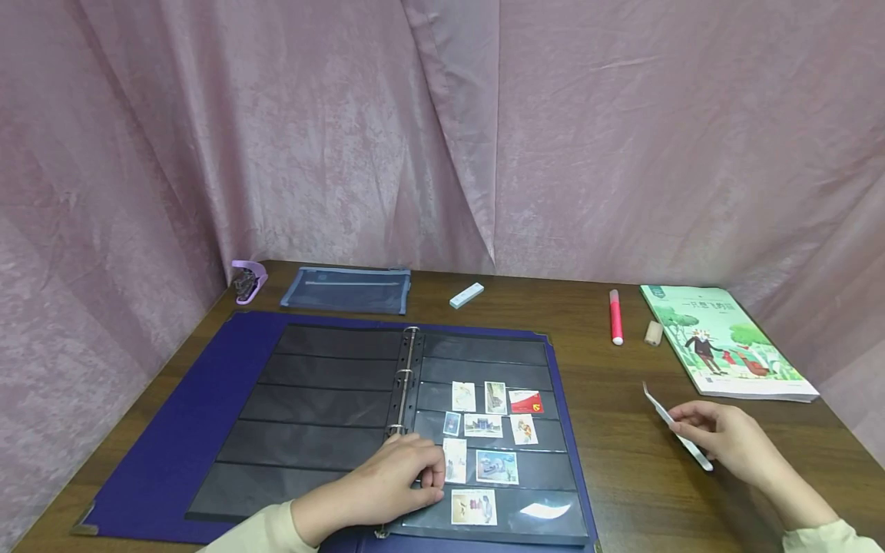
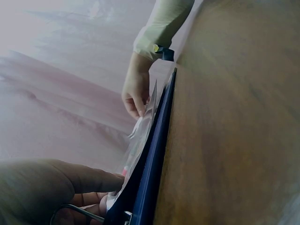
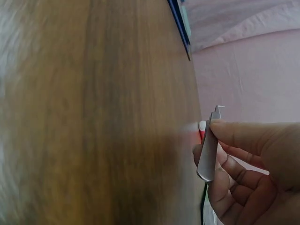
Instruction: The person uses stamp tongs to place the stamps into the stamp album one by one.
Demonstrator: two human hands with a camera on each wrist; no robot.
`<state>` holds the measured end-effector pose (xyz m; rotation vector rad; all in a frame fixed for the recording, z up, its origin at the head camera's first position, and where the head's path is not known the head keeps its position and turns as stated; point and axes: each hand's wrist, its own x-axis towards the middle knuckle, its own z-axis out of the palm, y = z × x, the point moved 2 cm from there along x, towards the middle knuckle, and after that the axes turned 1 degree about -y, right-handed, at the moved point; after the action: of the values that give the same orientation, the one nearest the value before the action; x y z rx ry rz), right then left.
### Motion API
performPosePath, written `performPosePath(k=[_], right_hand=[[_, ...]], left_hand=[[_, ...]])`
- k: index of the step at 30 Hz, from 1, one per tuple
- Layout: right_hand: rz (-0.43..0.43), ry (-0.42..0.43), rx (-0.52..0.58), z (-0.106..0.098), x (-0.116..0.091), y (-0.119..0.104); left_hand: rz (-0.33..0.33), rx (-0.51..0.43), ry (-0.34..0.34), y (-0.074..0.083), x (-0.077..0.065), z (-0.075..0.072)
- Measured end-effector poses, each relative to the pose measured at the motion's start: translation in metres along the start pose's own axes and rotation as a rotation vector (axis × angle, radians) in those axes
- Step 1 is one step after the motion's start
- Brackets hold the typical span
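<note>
A stamp album with dark blue covers and black pocket pages lies spread on the table. Several stamps sit on its right page in rows. My left hand rests on that page beside the rings, its fingers loosely bent next to the lower left stamps; the left wrist view has the thumb touching the page. Over the table to the right of the album, my right hand pinches a pair of white tweezers between thumb and fingers. In the right wrist view their bent tip points away from the hand.
Behind the album are a purple tape dispenser, a blue mesh pouch and a small white box. Toward the right lie a red marker, a beige eraser-like block and a green-covered book. Pink curtains hang behind the table.
</note>
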<state>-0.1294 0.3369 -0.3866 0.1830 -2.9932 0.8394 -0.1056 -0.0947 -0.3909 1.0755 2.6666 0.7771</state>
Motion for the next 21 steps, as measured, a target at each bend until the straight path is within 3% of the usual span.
performPosePath(k=[10,21], right_hand=[[0.051,-0.045,-0.062,0.0007,-0.0003,0.0053],[0.055,-0.026,-0.118,-0.0012,-0.0001,0.0085]], left_hand=[[-0.006,0.002,-0.004,-0.0001,0.0002,0.0000],[-0.013,0.000,-0.011,0.0005,0.0003,-0.0009]])
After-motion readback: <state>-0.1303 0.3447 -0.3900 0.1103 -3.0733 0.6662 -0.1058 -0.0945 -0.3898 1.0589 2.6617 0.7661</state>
